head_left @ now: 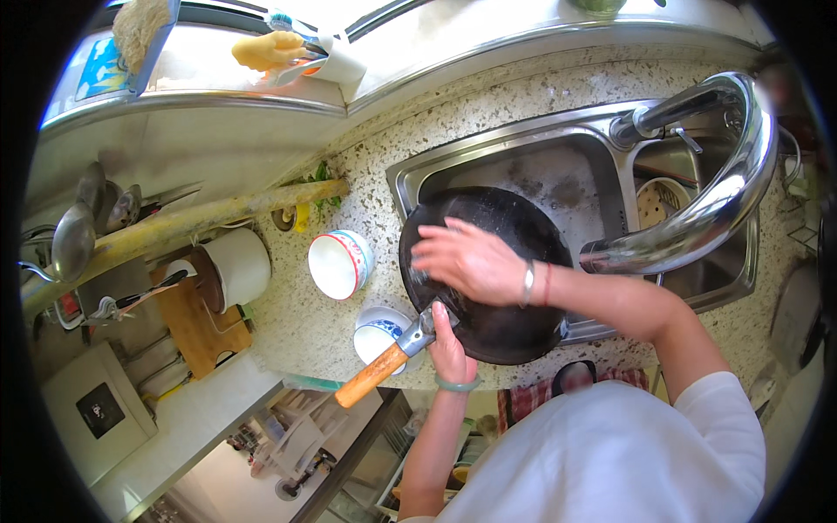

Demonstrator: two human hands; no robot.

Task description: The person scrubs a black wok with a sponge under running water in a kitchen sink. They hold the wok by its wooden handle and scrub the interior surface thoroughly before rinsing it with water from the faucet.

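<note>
A dark wok (523, 327) with a wooden handle (370, 375) is tilted over the front-left part of a steel sink (602, 166). My left hand (449, 349) holds the wok at the base of its handle, thumb along the metal socket and the other fingers partly hidden behind the rim. My right hand (475, 266) lies over the wok's dark surface, fingers stretched out and a little blurred. Whether its palm touches the metal I cannot tell. Left of the wok stand stacked bowls with a red rim (338, 266) and a blue-patterned bowl (381, 340).
A thick chrome faucet (689, 235) arches over the sink at the right. A strainer (660, 200) sits in the smaller basin. Ladles (74, 240) hang at the left, near a white pot (240, 270) and a wooden cutting board (196, 327). A cup of brushes (336, 61) stands on the windowsill.
</note>
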